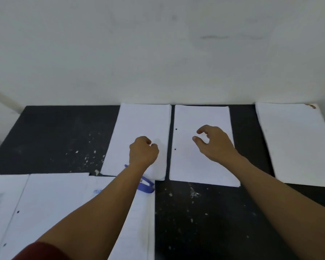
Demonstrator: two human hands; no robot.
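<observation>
White punched paper (186,166) lies flat on the black table (64,137), just beside a second white stack (139,121), both near the wall. The right hand (214,143) hovers over the punched paper, fingers loosely curled and holding nothing. The left hand (143,152) is clenched into a fist over the second stack, with nothing visible in it. I judge the paper to be light, limp and slippery, so it is best pinched at a free corner.

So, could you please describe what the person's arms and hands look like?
Both forearms are bare. A dark red sleeve covers the left arm at bottom left; the right arm shows none. No ring, watch or glove shows on the left hand or the right hand.
</observation>
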